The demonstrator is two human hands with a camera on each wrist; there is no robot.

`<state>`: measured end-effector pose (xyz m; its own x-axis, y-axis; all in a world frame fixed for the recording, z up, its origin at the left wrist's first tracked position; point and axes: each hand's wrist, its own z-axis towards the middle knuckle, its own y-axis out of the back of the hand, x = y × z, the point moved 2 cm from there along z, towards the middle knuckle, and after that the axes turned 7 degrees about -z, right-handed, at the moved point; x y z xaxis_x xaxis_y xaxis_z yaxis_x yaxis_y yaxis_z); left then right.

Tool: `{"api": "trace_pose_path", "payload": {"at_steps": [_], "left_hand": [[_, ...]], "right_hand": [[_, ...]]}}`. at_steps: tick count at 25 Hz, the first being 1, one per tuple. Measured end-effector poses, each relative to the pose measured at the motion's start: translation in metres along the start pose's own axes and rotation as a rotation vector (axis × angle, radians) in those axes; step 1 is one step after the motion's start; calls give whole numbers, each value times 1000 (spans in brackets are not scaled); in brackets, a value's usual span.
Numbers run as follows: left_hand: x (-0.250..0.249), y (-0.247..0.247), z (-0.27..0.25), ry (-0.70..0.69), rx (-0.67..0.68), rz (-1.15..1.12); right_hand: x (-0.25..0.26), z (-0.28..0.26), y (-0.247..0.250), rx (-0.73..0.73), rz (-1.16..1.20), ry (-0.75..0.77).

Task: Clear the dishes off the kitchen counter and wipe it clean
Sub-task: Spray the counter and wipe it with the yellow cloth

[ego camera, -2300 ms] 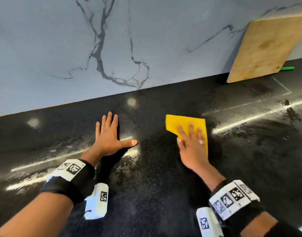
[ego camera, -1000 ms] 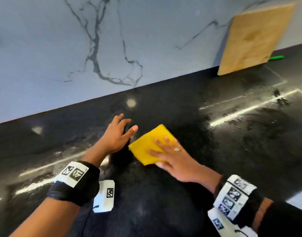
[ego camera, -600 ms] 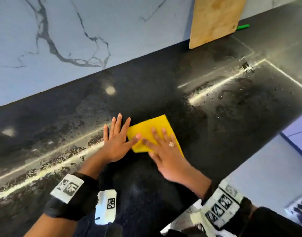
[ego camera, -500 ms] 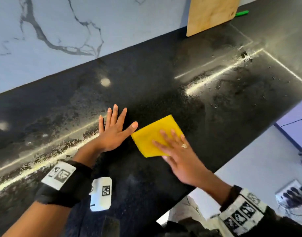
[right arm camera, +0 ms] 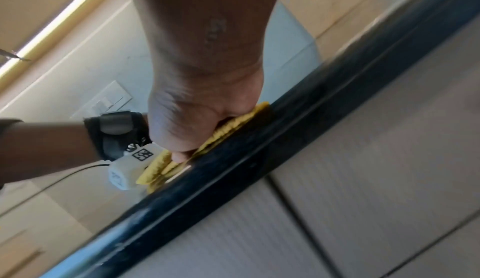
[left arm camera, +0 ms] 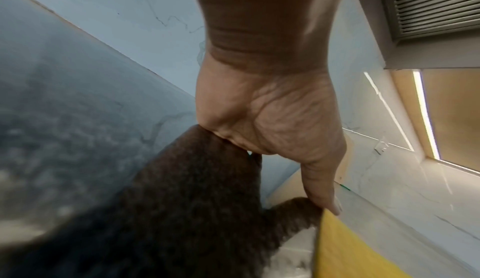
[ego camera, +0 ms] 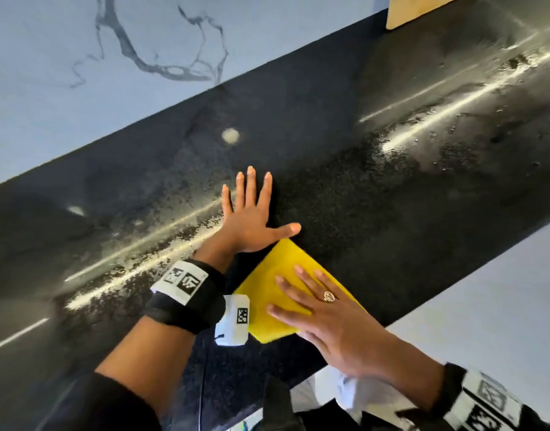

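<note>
Wiping: you press a yellow cloth (ego camera: 286,284) flat on the black counter (ego camera: 376,188), lower centre of the head view, close to the counter's front edge.
Right hand: your right hand (ego camera: 326,315) lies on the cloth with fingers straight and spread; it pins the cloth, it does not grip it.
Left hand: your left hand (ego camera: 252,219) rests palm down on the bare counter, centre of the frame, fingers straight and splayed, holding nothing; its thumb tip sits just beside the cloth's top corner.
Dishes: none show; only a wooden board (ego camera: 413,10) leans at the wall, top right.
Residue: pale wet streaks (ego camera: 423,126) run across the upper right and the left of the counter.
Risk, edge: the cloth is near the front edge, so a stroke toward you could likely sweep it or the residue off onto the floor.
Risk, left hand: its bracing palm covers counter the cloth may miss, and could slip on the wet surface.
Risk, coverage: streaks at upper right could stay unwiped.
</note>
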<state>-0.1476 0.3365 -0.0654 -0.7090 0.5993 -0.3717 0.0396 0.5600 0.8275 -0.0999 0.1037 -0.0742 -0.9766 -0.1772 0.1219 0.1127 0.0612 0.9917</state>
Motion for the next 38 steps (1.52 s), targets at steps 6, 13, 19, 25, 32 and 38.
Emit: {"api": "trace_pose_path", "payload": {"at_steps": [6, 13, 19, 25, 32, 38], "left_hand": [[-9, -12, -17, 29, -27, 27], [-85, -50, -44, 72, -235, -143], [-144, -49, -49, -34, -112, -63], [-149, -18, 0, 46, -82, -56], [-123, 59, 137, 190, -121, -175], [-96, 82, 189, 339, -32, -186]], "right_hand": [[-118, -67, 2, -181, 87, -334], [-62, -94, -12, -173, 95, -170], [-208, -160, 14, -165, 123, -552], [-251, -69, 33, 52, 111, -837], [-264, 12, 36, 33, 21, -247], [-404, 24, 57, 54, 129, -991]]}}
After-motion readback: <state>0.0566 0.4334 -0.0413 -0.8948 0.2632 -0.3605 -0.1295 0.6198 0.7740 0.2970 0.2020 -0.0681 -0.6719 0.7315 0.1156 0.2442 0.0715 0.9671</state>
